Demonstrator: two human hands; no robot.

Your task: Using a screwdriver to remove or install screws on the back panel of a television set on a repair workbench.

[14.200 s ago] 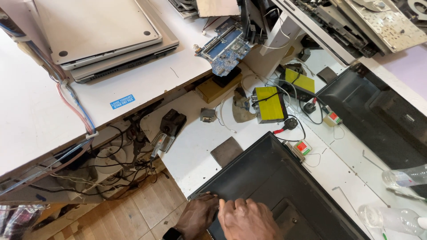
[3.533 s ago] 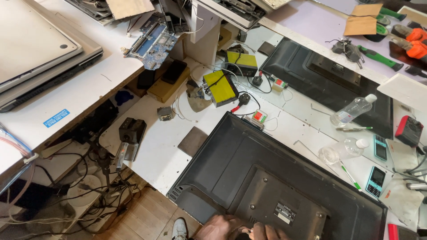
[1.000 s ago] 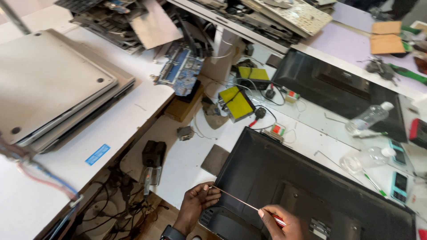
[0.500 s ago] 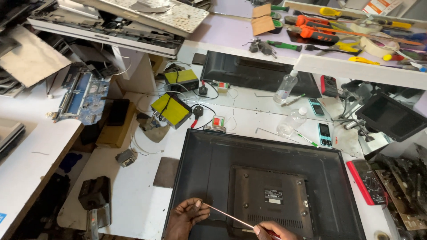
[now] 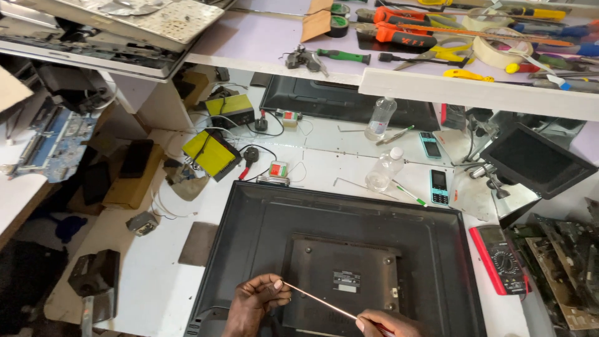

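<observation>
We are leaning over a flat television (image 5: 368,249) lying face down on the white surface (image 5: 156,287), its dark back panel turned up toward us. Our left hand (image 5: 254,302) is pinching the near end of a thin metal rod (image 5: 319,301) between thumb and fingertips, the fingers pressed together around it. Our right hand (image 5: 384,323) is gripping the rod's other end at the bottom edge of view, fingers closed on it, though we cannot tell what handle it has. The rod is slanting across the raised centre plate (image 5: 340,278) of the television back, just above it. Beyond the television, two clear plastic bottles (image 5: 382,170) are sitting near two small phones (image 5: 438,186). A red multimeter (image 5: 504,259) is lying just beside the television's right edge, and yellow-topped boxes (image 5: 211,153) with cables are sitting well off to the left.
</observation>
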